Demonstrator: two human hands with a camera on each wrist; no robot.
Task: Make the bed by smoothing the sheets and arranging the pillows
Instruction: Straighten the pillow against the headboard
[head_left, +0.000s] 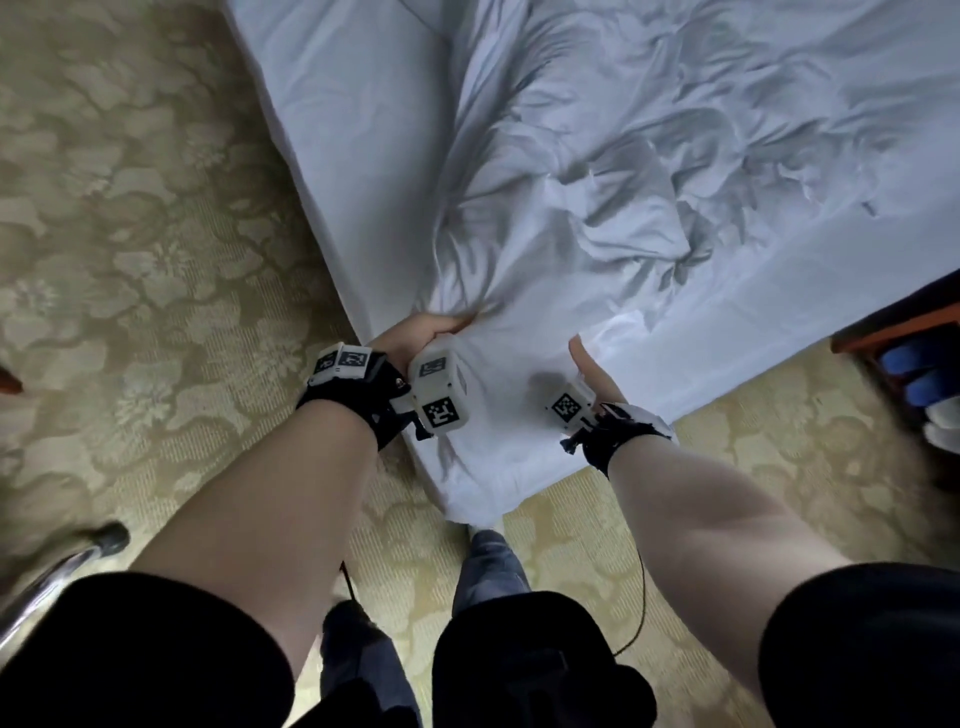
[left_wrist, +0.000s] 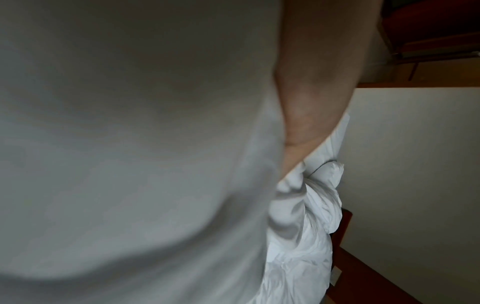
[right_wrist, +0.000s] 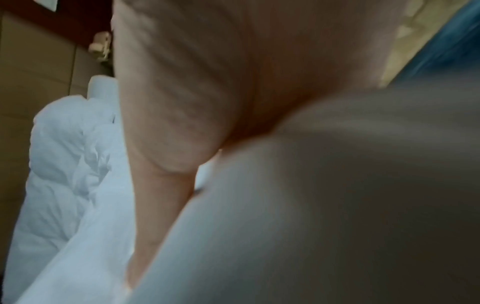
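A crumpled white sheet (head_left: 597, 208) lies across the bed and hangs over its near corner. At that corner my left hand (head_left: 426, 335) grips a bunched fold of the sheet, and creases fan out from the grip. My right hand (head_left: 592, 371) is a little to the right at the sheet's edge. Its thumb is straight and points up, and its fingers are hidden under the fabric. In the left wrist view the sheet (left_wrist: 130, 144) fills most of the frame. The right wrist view shows my right hand (right_wrist: 194, 92) against the sheet (right_wrist: 311, 205). No pillow is plainly visible.
Flat white bedding (head_left: 353, 130) covers the bed's left side. Patterned beige carpet (head_left: 130, 234) surrounds the corner. A chrome chair leg (head_left: 47, 577) is at lower left. Dark wooden furniture (head_left: 904, 332) holding blue and white items stands at the right. My leg (head_left: 491, 551) is by the corner.
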